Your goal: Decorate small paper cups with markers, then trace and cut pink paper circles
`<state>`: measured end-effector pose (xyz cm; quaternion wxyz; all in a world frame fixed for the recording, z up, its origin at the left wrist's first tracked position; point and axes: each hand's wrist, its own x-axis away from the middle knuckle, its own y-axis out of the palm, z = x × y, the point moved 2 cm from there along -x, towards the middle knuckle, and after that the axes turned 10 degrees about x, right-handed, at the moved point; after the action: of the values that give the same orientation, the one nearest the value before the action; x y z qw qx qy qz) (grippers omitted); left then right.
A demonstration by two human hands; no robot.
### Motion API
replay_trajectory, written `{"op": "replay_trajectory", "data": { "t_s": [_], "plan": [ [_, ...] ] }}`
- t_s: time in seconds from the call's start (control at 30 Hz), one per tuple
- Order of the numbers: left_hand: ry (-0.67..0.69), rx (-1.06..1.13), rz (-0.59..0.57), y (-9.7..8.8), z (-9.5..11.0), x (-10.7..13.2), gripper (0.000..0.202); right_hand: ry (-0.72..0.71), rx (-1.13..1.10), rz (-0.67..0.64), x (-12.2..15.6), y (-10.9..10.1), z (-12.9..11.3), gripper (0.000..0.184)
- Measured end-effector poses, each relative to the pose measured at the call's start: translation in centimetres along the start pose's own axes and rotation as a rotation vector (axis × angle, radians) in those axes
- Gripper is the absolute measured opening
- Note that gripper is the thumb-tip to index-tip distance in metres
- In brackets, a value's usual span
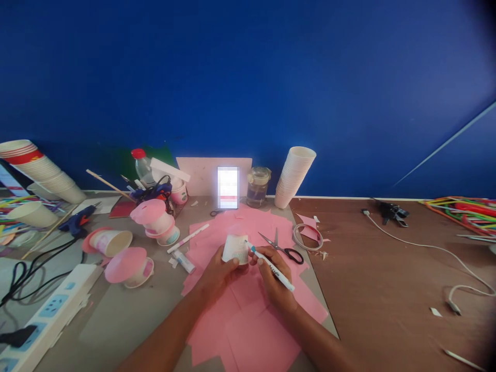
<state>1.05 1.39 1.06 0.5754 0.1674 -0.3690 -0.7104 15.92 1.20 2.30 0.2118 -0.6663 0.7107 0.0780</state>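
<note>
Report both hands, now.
Left hand: closed, holding the white cup.
Right hand: closed, holding the blue-tipped marker.

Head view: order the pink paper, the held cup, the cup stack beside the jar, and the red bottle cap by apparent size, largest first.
1. Pink paper
2. Cup stack
3. Held cup
4. Red bottle cap
</note>
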Motion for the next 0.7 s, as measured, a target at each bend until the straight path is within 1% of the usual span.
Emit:
{"op": "replay_trajectory", "data": {
  "t_s": [0.1, 0.27, 0.43, 0.57, 0.7],
  "plan": [
    [0.004, -0.008, 0.021, 0.10, 0.12, 0.03, 0.034, 0.023, -0.017, -0.001, 0.02, 0.04, 0.08, 0.016],
    [0.008, -0.019, 0.034, 0.19, 0.20, 0.04, 0.032, 0.035, -0.024, -0.007, 0.11, 0.10, 0.34, 0.017],
    [0.016, -0.022, 0.023, -0.07, 0.12, 0.04, 0.032, 0.030, -0.077, 0.005, 0.35, 0.18, 0.46, 0.015],
    [0.008, -0.027, 0.010, -0.37, 0.01, 0.04, 0.035, 0.062, -0.135, 0.021, 0.47, 0.22, 0.50, 0.015],
    [0.004, -0.036, -0.006, -0.61, -0.05, -0.01, 0.037, 0.080, -0.137, 0.026, 0.43, 0.31, 0.53, 0.015]
  ]
}}
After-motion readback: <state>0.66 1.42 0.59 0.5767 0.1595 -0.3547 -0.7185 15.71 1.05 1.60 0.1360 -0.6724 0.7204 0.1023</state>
